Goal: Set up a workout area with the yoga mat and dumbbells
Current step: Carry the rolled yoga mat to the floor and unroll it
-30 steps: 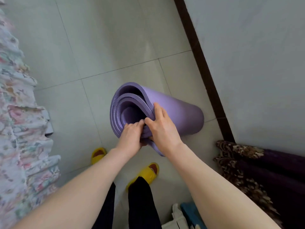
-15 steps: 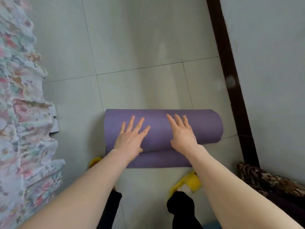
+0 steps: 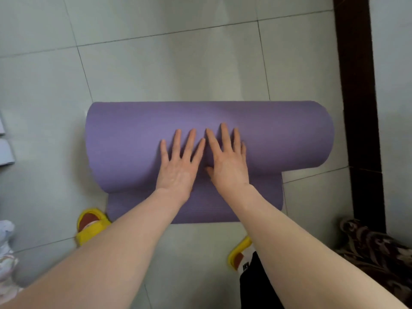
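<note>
A purple yoga mat [image 3: 278,134] lies rolled on the tiled floor, its roll running left to right across the middle of the view. A short flat strip of it is unrolled toward me, below the roll. My left hand [image 3: 179,166] and my right hand [image 3: 227,161] rest side by side, palms down and fingers spread, on top of the roll near its middle. Neither hand grips anything. No dumbbells are in view.
A dark baseboard [image 3: 359,108] and a pale wall run down the right side. A dark patterned fabric [image 3: 376,248] lies at the lower right. My feet in yellow slippers [image 3: 89,226] stand just behind the mat. Floral bedding [image 3: 5,264] edges the left.
One second ago both hands held the upright roll by its end. It was laid on the floor, and my hands have since moved closer together on top while the view drew nearer.
</note>
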